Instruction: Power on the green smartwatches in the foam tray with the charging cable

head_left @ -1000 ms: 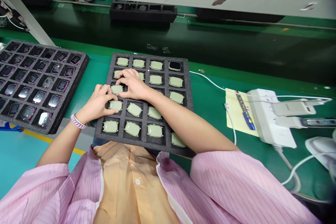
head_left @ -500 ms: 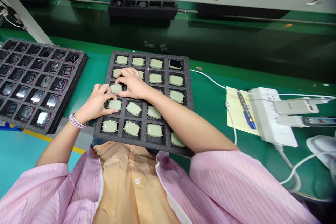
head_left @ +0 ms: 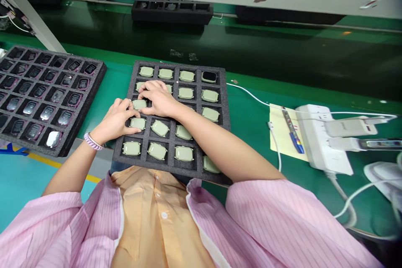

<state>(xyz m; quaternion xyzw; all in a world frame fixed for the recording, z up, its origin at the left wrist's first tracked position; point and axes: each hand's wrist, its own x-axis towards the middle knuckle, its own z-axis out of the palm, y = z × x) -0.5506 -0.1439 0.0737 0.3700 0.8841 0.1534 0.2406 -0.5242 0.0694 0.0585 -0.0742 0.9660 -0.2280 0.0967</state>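
A black foam tray (head_left: 226,104) lies in front of me, its cells filled with several pale green watch cases. One cell at the far right corner holds a case with a dark screen (head_left: 209,76). My left hand (head_left: 116,120) and my right hand (head_left: 158,98) meet over the tray's left column. Both pinch one green case (head_left: 139,104) in the third row, fingers curled on its edges. My left thumb rests beside the case below (head_left: 137,123).
A second foam tray (head_left: 94,86) with several dark-screened watches sits to the left. To the right lie a yellow paper with a blue pen (head_left: 295,140), a white power strip (head_left: 323,142) with chargers, and white cables. A conveyor belt carries another black tray (head_left: 172,10) beyond.
Both hands stay on the same green case with only slight finger shifts. The view has drifted a little.
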